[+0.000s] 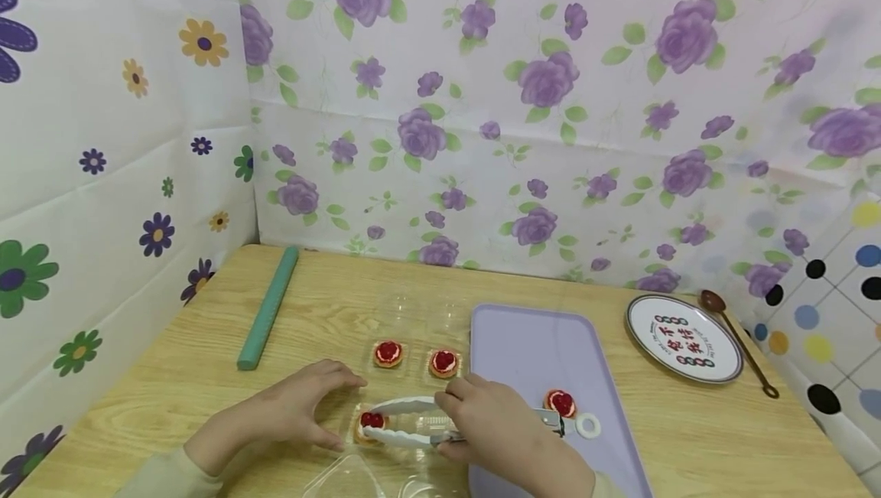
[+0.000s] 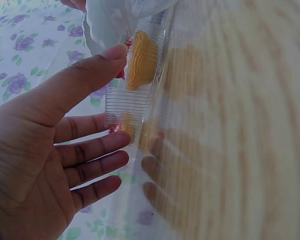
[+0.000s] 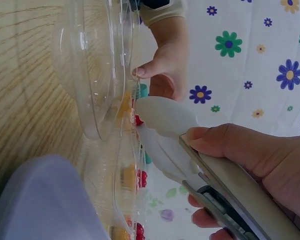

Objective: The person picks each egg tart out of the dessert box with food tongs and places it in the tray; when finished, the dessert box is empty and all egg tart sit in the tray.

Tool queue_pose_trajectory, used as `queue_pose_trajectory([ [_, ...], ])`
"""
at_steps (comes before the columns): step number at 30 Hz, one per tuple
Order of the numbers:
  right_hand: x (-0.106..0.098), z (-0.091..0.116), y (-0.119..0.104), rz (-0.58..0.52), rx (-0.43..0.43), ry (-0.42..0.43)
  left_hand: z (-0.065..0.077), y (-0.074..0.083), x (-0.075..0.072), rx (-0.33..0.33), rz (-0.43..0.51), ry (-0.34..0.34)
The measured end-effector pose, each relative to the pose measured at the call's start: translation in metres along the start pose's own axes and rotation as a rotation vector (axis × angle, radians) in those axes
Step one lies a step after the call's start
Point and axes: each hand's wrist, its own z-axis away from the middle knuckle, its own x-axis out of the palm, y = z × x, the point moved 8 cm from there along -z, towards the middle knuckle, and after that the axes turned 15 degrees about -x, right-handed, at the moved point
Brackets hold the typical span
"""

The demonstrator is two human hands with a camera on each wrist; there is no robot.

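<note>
Clear lid [image 1: 347,478] lies nearest. Right hand [image 1: 505,428] grips tongs [image 1: 401,438], tips astride a tart [image 1: 372,421] in the box's [image 1: 433,423] near-left cup; left hand [image 1: 292,406] spread alongside. Placing seems underway; release calls for parting tips.

The head view is bright; wrist views dimmer; the plastic container [image 3: 101,100] glints.

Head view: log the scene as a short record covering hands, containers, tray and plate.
right hand: grips white-tipped tongs, tips at the near-left tart
left hand: fingers spread beside that tart, contact unclear
clear plastic container: three red-topped tarts, including that one
lavender tray: one more tart
printed plate: right of tray, brown spoon alongside
</note>
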Motion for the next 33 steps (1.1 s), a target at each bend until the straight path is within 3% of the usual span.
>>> queue_pose_trajectory([
  [8,-0.017,0.014,0.006,-0.012,-0.003,0.073,0.001,-0.001,-0.001,0.006,-0.011,0.018],
  [14,-0.03,0.025,0.014,0.003,0.019,0.069,0.001,0.0,-0.002,0.008,-0.018,0.018],
  [26,-0.047,0.065,0.039,-0.003,0.14,0.104,0.0,0.001,-0.001,0.004,-0.008,0.005],
  [33,-0.04,0.095,0.059,-0.04,0.255,0.048,0.0,-0.001,-0.001,-0.008,0.004,0.001],
])
